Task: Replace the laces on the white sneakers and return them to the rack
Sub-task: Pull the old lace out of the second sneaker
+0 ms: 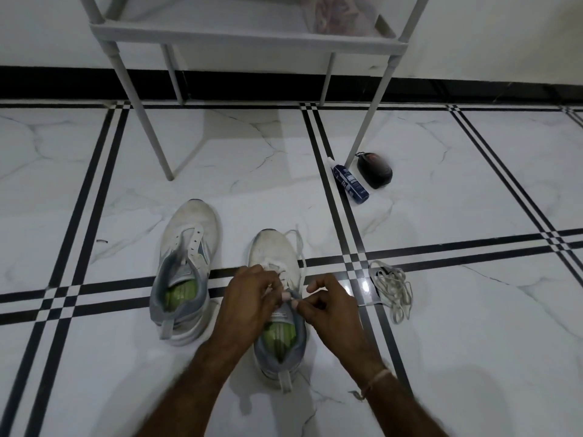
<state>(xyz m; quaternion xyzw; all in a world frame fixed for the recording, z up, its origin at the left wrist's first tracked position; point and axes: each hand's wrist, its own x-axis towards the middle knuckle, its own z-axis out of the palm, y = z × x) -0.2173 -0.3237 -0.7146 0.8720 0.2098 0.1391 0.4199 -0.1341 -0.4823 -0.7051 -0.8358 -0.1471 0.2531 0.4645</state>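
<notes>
The left hand (249, 298) and right hand (328, 305) pinch the lace (302, 269) on the near sneaker (274, 250); left of it the other sneaker (189, 234) sits laceless. Barely halfway, I'd judge.

Setting: domestic interior, floor area beside a wall, probably an entry or hallway. Indicators: glossy white marble-pattern floor tiles (473, 184) with black stripe borders; a black skirting band (47, 82) at the foot of a plain white wall (38, 33); a white tubular-leg shoe rack (243, 37) set against that wall; a pair of white sneakers (189, 234) on the floor before it; a blue bottle (351, 184) and a black oval object (375, 170) beside one rack leg
</notes>
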